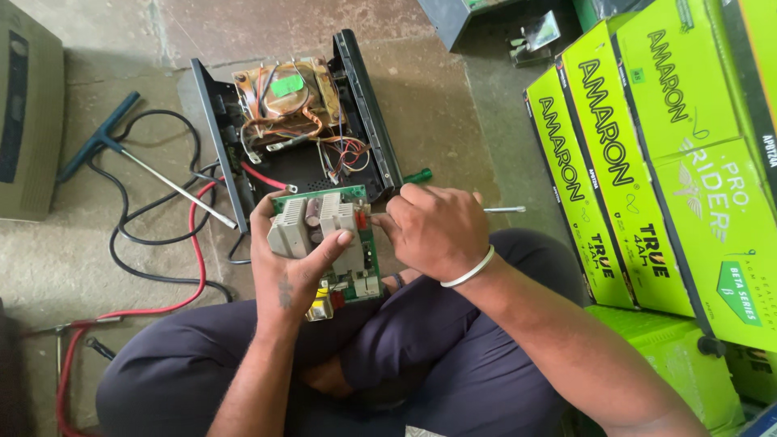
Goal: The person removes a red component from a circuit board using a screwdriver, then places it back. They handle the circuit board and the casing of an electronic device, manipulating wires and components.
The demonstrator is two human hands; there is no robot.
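L hand palm-up, grip closed; R hand fisted just beside, wrists near.

A worn concrete floor carries an opened black inverter case with its copper-wound transformer. Left of the case lie a blue-handled T-wrench, looped black cable and red cable. Lime-green battery boxes stand at right, a grey cabinet at far left

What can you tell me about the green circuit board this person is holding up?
The green circuit board carries pale grey finned heat sinks, dark cylindrical capacitors and small red and yellow parts. It is tilted above the person's lap. The left hand grips it, thumb across the heat sinks; the right hand touches its right edge.
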